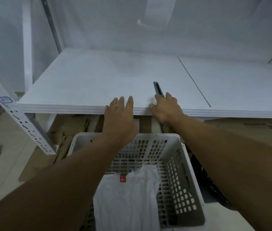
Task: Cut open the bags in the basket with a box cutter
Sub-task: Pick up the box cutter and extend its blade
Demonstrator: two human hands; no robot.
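A white woven bag (128, 199) with a small red label lies in the grey perforated basket (180, 165) on the floor below me. A dark grey box cutter (158, 89) lies on the white shelf board (85, 80), pointing away from me. My right hand (165, 109) is at the shelf's front edge, its fingers curled round the near end of the cutter. My left hand (120, 115) reaches over the shelf edge with straight fingers resting on the board, holding nothing.
A white slotted metal upright (17, 117) of the rack slants down at the left. Flattened cardboard boxes (242, 129) lie under the shelf. A thin dark seam (193, 80) crosses the board on the right. White walls close in the shelf behind.
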